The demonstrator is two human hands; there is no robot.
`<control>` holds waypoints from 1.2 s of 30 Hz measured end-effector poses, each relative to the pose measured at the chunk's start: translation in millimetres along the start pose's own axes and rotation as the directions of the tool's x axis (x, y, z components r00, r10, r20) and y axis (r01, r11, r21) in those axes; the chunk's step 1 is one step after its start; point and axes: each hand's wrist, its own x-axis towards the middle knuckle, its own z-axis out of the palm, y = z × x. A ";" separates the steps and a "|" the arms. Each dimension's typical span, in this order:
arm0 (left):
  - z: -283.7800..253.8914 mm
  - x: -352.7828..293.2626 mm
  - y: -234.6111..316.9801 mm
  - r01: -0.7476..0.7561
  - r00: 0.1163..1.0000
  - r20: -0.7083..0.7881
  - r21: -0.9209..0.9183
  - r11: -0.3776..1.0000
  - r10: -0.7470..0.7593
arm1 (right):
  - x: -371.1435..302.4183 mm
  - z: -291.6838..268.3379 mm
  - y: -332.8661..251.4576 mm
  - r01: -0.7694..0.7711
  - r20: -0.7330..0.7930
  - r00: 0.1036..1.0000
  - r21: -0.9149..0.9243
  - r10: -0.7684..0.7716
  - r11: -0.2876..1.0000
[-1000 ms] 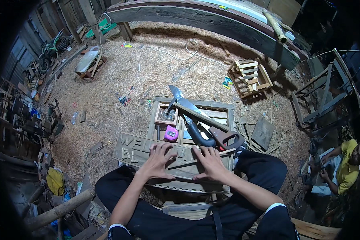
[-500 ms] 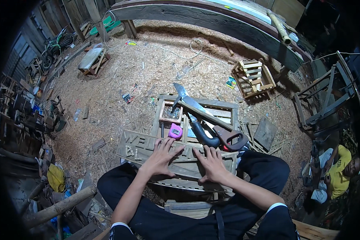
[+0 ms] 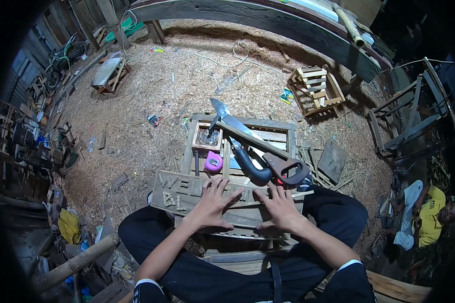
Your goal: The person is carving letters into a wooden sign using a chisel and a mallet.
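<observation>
- Board (image 3: 245, 217): lies across the near edge of the bench (image 3: 273, 123), its left end running past the bench's left edge.
- Condition: grey-brown, weathered; short wooden pieces (image 3: 169, 198) lie grouped toward its left end. Whether they are fixed cannot be told. A thin strip (image 3: 303, 193) lies along its right part, its end projecting.
- Left hand (image 3: 211, 206): open, fingers spread over the board's middle, thumb toward the near side.
- Right hand (image 3: 282, 211): likewise open, fingers at the strip. Pressure from either cannot be told.
- Step in hand, as judged: steadying or positioning board and strip. The next move calls for level, even handling, lest pieces slide.
- Bench, left edge toward far corner: box (image 3: 206, 147), with tape measure (image 3: 214, 161) nearer the board.
- Bench, right edge toward near corner: saw (image 3: 273, 164); left of it, curved black handle (image 3: 250, 169).
- Beyond the far right corner: slatted crate (image 3: 316, 81) on the floor.
</observation>
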 end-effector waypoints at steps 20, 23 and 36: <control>-12.7 6.1 3.6 -0.006 0.853 -0.521 -0.003 1.000 0.004 | 39.6 -32.9 -21.4 0.040 -0.228 0.973 0.284 0.027 0.958; -13.4 3.6 0.5 0.010 0.820 -0.573 0.006 1.000 -0.005 | 45.3 -34.6 -24.8 0.008 -0.203 0.977 0.364 0.071 0.932; -8.9 1.7 9.5 -0.299 0.814 -0.548 -0.112 0.948 0.192 | 73.9 -12.9 2.6 0.110 -0.135 0.991 0.862 0.015 0.494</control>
